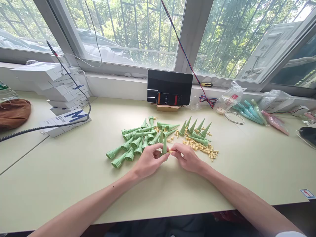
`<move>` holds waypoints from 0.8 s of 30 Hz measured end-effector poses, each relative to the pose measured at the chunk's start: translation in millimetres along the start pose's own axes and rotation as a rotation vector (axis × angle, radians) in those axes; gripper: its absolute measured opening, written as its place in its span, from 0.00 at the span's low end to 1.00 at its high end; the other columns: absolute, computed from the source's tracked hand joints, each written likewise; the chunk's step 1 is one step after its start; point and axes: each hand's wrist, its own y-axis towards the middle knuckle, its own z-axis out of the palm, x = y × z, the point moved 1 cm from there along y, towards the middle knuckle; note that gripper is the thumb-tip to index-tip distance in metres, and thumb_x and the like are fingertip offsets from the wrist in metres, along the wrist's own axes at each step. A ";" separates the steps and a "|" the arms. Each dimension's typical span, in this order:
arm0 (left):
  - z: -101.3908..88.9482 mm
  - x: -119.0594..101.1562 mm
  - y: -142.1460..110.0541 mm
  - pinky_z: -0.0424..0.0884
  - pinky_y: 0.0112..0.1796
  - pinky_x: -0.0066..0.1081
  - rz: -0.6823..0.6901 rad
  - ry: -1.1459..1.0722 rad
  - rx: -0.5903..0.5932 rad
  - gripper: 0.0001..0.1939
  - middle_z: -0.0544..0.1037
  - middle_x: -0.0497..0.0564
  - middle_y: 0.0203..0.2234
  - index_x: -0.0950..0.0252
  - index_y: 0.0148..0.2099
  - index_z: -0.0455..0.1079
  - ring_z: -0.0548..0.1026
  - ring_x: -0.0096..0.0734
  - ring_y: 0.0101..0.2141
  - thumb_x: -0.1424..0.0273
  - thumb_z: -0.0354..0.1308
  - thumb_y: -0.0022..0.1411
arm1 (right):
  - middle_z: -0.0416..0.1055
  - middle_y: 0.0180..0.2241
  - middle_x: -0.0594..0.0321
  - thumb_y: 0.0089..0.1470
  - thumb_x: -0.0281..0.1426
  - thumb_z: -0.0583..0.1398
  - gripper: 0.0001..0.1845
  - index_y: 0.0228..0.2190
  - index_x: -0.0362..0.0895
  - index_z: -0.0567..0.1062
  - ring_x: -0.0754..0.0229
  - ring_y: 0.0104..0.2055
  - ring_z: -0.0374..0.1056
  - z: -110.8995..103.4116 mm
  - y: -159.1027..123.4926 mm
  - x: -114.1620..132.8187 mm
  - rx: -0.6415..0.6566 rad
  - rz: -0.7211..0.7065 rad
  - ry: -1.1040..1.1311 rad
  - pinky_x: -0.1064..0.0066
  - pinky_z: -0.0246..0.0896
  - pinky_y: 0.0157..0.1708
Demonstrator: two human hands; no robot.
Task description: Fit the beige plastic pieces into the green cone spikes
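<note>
My left hand [150, 160] is closed around a green plastic spike [164, 146], which points upward between thumb and fingers. Against the spike's side, my right hand [187, 158] pinches a small yellow plastic piece [170, 151], mostly covered by the fingertips. Behind and left of the hands lies a heap of green spikes [135, 142] with hollow, ridged wide ends. To the right, several green spikes [193, 126] stand upright with yellow pieces at their sides. A loose pile of small yellow pieces [208, 151] spreads beside my right hand.
At the back stand a black tablet [170, 84] and a phone [169, 99] on a cardboard stand. White boxes [66, 92] are stacked at left, with a black cable [74, 124] crossing before them. Plastic bags [230, 98] and a cutter [206, 84] lie at back right.
</note>
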 end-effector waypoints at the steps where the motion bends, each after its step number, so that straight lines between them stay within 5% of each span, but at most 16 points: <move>1: 0.1 -0.1 -0.1 0.43 0.21 0.27 0.001 0.006 -0.001 0.12 0.51 0.40 0.17 0.66 0.38 0.70 0.47 0.21 0.20 0.61 0.58 0.64 | 0.64 0.25 0.65 0.67 0.32 0.50 0.13 0.29 0.45 0.66 0.62 0.26 0.57 0.3 -0.3 -0.4 0.003 -0.005 -0.001 0.71 0.54 0.28; 24: 0.1 -2.4 0.7 0.47 0.22 0.27 0.086 0.115 -0.030 0.09 0.51 0.40 0.19 0.65 0.34 0.68 0.49 0.22 0.21 0.65 0.57 0.64 | 0.64 0.27 0.64 0.67 0.31 0.49 0.13 0.30 0.45 0.66 0.62 0.28 0.57 2.4 -3.4 -2.5 0.036 -0.011 0.028 0.72 0.54 0.30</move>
